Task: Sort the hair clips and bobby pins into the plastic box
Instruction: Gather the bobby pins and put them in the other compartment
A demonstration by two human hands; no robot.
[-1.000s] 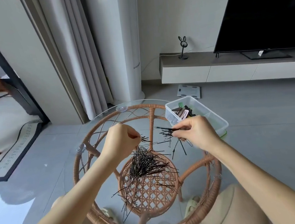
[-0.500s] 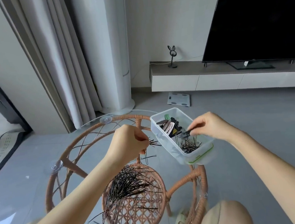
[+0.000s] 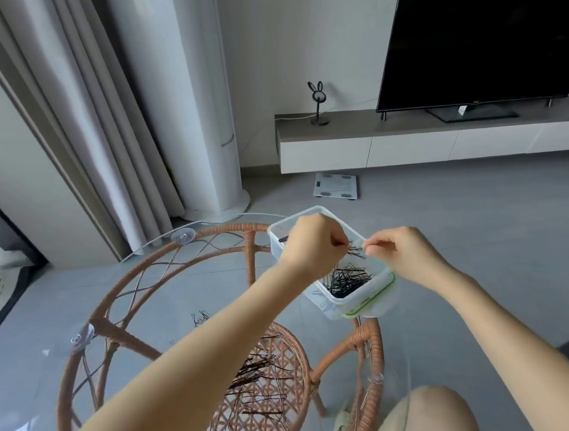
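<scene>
Both my hands are over the plastic box (image 3: 366,299), which stands at the far right edge of the glass table (image 3: 222,228). My left hand (image 3: 313,247), fingers curled, pinches one end of a few bobby pins (image 3: 355,251). My right hand (image 3: 403,254) pinches their other end between thumb and finger. Below, a black pile of pins (image 3: 349,278) lies in the box's near part. Many loose pins (image 3: 255,367) lie near the table's middle.
</scene>
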